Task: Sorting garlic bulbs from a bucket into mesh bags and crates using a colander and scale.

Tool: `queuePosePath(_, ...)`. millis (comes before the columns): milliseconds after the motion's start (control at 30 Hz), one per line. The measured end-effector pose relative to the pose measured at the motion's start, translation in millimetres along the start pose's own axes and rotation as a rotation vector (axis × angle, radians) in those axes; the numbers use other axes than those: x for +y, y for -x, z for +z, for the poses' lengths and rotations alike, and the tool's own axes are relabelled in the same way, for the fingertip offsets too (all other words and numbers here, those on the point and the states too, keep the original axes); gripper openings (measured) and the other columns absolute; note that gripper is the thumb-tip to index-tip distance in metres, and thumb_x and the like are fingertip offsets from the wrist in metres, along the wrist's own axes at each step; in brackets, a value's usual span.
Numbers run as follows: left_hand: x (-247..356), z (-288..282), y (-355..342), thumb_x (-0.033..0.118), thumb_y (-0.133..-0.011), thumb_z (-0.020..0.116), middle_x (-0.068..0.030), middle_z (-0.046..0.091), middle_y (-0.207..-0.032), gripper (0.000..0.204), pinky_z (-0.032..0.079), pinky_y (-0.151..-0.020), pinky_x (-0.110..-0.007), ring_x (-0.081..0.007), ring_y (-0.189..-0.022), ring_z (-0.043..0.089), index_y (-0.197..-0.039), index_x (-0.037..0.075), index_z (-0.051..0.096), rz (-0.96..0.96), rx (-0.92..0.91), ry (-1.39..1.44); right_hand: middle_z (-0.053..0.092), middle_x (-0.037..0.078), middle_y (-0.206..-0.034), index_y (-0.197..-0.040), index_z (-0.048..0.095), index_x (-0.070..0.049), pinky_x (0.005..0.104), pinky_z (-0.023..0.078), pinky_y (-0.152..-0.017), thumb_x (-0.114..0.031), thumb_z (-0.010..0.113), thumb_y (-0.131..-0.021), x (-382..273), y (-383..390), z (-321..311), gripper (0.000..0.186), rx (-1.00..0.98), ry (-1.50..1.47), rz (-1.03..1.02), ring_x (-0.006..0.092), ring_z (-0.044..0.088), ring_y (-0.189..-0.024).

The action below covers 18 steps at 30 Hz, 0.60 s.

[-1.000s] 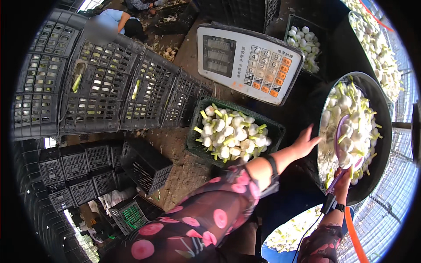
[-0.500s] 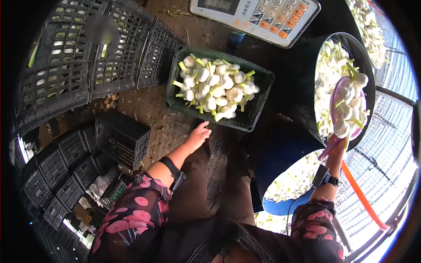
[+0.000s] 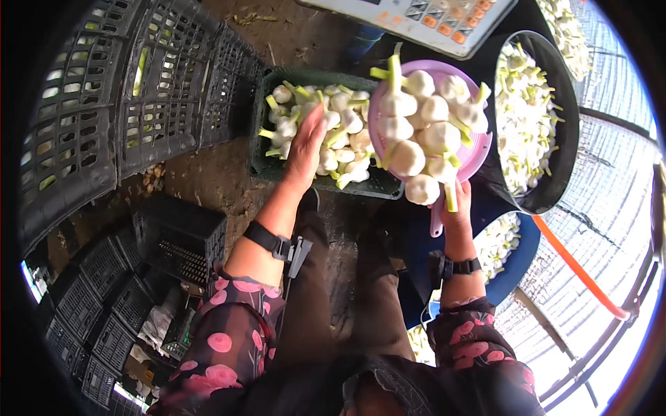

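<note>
- Brown floor (image 3: 305,41) is showing near the top.
- A mesh wall (image 3: 610,236) at right is glowing bright white.
- A dark pole (image 3: 619,125) is crossing it.
- Black crates (image 3: 114,305) are standing lower left.

1. The right hand (image 3: 454,206) grips the handle (image 3: 436,223) of a pink strainer (image 3: 477,158), which carries garlic bulbs (image 3: 406,158)
2. The left hand (image 3: 305,149) is over the other garlic (image 3: 351,122) in a green crate (image 3: 267,170)
3. A black barrel (image 3: 567,139), with more garlic (image 3: 524,118), stands to the right of the strainer
</note>
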<state>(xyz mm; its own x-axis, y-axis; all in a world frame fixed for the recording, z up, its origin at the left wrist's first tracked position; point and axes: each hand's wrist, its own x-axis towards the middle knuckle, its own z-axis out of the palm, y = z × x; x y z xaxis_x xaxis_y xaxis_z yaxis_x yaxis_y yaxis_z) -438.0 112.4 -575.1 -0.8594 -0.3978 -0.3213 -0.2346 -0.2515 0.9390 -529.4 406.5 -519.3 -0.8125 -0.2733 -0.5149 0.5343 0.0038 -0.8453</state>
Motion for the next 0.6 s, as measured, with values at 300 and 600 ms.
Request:
queuePosePath(300,-42,-17,-27,0.063,-0.090,0.041,-0.0088,0.030,-0.149,0.078,0.020,-0.112,-0.041,-0.0232,-0.137,0.028,-0.148,0.012,0.025,0.027,0.245,0.322,0.055,0.006,-0.070,-0.143,0.036,-0.009,0.0343,0.051,-0.058,-0.005,0.068,-0.066,52,-31,81,0.083,0.041,1.357,-0.821,0.0239,0.058,-0.060)
queuePosePath(600,-132,-50,-10,0.042,-0.095,0.049,-0.0185,0.037,-0.139,0.056,0.029,-0.108,-0.040,-0.0319,-0.130,0.035,-0.134,0.002,0.043,0.101,0.402,-0.407,0.062,0.010,-0.082,-0.145,0.033,-0.020,0.0362,0.053,-0.067,0.003,0.064,-0.070,72,-40,81,0.085,0.190,1.059,-0.492,0.0271,0.064,-0.072)
